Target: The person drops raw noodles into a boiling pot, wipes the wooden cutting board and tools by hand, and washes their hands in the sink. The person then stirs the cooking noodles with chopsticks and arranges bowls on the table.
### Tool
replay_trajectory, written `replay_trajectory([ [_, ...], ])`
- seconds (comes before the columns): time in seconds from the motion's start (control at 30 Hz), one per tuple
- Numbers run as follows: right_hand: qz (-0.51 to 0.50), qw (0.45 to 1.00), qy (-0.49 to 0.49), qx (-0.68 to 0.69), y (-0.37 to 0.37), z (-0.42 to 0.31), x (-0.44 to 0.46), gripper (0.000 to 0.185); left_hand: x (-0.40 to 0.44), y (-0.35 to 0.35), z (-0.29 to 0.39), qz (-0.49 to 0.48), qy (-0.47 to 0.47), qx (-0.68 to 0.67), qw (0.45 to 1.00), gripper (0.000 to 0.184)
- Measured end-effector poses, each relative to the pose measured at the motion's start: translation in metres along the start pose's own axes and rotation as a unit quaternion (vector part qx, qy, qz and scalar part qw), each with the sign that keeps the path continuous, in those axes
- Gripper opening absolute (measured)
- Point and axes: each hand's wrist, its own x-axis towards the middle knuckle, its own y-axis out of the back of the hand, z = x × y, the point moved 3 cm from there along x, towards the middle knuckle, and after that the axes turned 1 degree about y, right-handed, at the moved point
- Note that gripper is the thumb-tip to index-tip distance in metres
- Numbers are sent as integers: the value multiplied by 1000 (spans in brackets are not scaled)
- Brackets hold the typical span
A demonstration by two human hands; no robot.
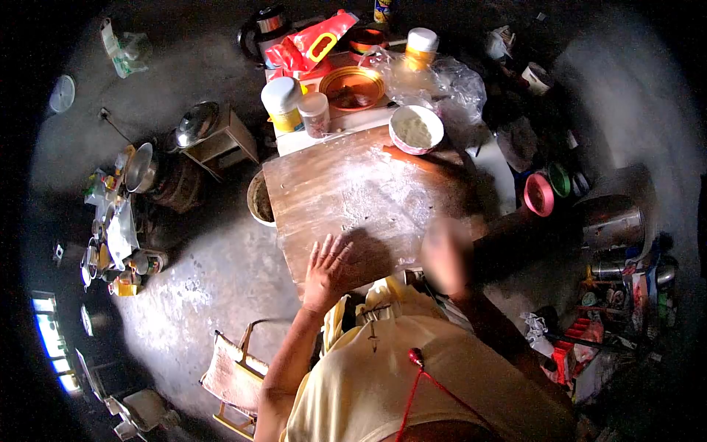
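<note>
A wooden board (317, 180), dusted with white powder, lies on the table before me. My left hand (328, 272) rests flat near its front left edge, fingers stretched out and holding nothing. At the front right edge is my right hand (447, 258), which is smeared, so its fingers and anything in them cannot be made out. A white bowl (414, 130) with pale, powdery contents stands at the board's far right corner. Close to this bowl, a reddish-brown stick (412, 158) lies along the board, partly lost in shadow.
Behind the board are an orange-brown bowl (352, 89), a lidded jar (282, 103), a clear tub (314, 116), a red bag (313, 46) and crumpled clear plastic (456, 81). A chair (234, 372) stands at lower left. Pink (538, 195) and green basins sit at right.
</note>
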Motion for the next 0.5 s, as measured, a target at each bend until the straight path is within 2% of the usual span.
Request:
replay_trajectory([
  [0.03, 100, 978, -25, -184, 10, -1, 1, 23, 0, 9, -4, 17, 23, -7, 1000, 63],
  [0.07, 187, 915, -86, -347, 20, -2, 1, 24, 1, 17, -9, 34, 46, -13, 998, 64],
  [0.1, 216, 848, -240, -420, 30, 2, 6, 23, 2, 16, -16, 36, 47, -14, 998, 64],
  [0.13, 236, 752, -386, -479, 56, 12, 11, 23, 4, 11, -26, 32, 49, 5, 998, 65],
  [0.17, 249, 630, -518, -522, 82, 19, 14, 23, 5, 9, -33, 28, 51, 24, 998, 66],
  [0.2, 256, 484, -633, -547, 104, 22, 16, 23, 7, 12, -33, 25, 42, 12, 999, 66],
  [0.27, 262, 326, -727, -545, 130, 13, 15, 23, 9, 8, -39, 19, 26, 13, 999, 64],
  [0.37, 326, 461, -486, -667, 157, -21, 8, 29, 13, 15, -50, 25, 9, -1, 1000, 60],
  [0.43, 349, 411, -488, -687, 56, -75, 11, 26, 19, 21, -68, 60, 38, 4, 997, 61],
  [0.47, 448, 411, -562, -561, 80, -66, 24, 28, 22, 28, -79, 74, 42, -29, 996, 63],
  [0.5, 350, 384, -618, -590, 102, -49, 29, 29, 29, 26, -96, 113, 37, 4, 993, 58],
])
